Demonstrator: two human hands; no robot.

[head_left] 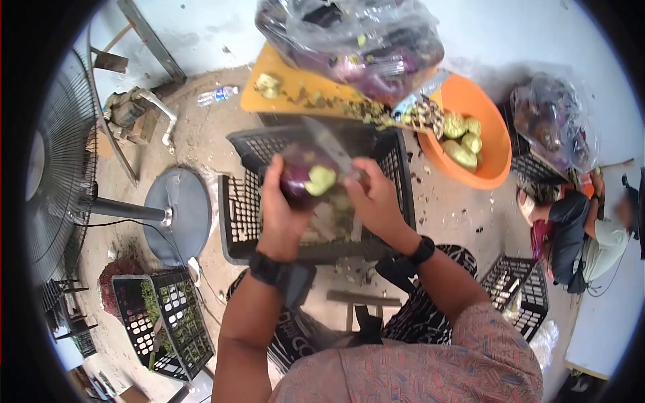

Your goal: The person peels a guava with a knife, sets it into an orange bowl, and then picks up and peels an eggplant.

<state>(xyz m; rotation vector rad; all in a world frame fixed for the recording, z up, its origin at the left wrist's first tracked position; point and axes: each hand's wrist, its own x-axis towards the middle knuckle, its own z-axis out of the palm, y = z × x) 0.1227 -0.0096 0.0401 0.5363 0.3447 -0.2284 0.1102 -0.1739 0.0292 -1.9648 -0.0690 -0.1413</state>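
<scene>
My left hand (pixel 283 205) is wrapped round a dark purple eggplant (pixel 299 171), which has pale green patches where the skin is off. A knife (pixel 327 142), smeared by motion, is gripped in my right hand (pixel 373 196) just beside the eggplant, its blade pointing up and left. Both hands are above a black plastic crate (pixel 234 225) with pale pieces in its bottom. Beyond the crate, an orange cutting board (pixel 259 101) carries peelings (pixel 376 114) and a clear plastic bag (pixel 376 27) of purple eggplants.
To the right, an orange basin (pixel 500 144) holds several peeled pale eggplants (pixel 463 141). Another filled bag (pixel 554 124) rests on a crate behind it. A person (pixel 598 235) sits at far right. On the left are a fan (pixel 57 154), a crate with greens (pixel 161 322) and a water bottle (pixel 218 95).
</scene>
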